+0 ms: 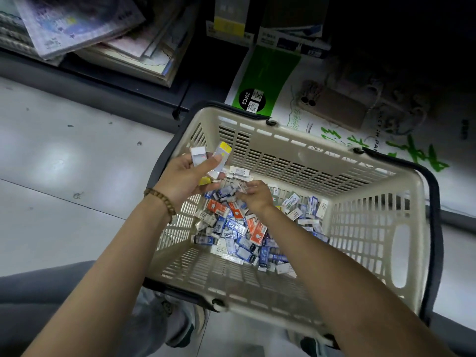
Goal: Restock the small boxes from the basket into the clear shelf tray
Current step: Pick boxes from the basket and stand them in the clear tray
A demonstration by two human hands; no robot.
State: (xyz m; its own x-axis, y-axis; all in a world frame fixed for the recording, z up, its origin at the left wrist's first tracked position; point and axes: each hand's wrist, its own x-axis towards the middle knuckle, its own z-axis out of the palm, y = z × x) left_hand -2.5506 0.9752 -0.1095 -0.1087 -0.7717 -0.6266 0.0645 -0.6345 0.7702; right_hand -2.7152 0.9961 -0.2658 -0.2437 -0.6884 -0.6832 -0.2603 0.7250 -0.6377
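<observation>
A beige plastic basket (322, 161) with dark handles sits on the floor, its bottom covered by several small boxes (237, 228) in blue, white and orange. My left hand (190, 176) hovers over the basket's left rim and grips a few small white and yellow boxes (219, 157). My right hand (255, 195) reaches down into the pile, its curled fingers pinching a small box there. No clear shelf tray is in view.
A low shelf (103, 73) at the top left holds stacked notebooks (77, 24). Behind the basket lie a green and white paper pack (268, 76) and a phone (332, 105). Grey floor (64, 163) spreads to the left; my shoes (185, 328) are below the basket.
</observation>
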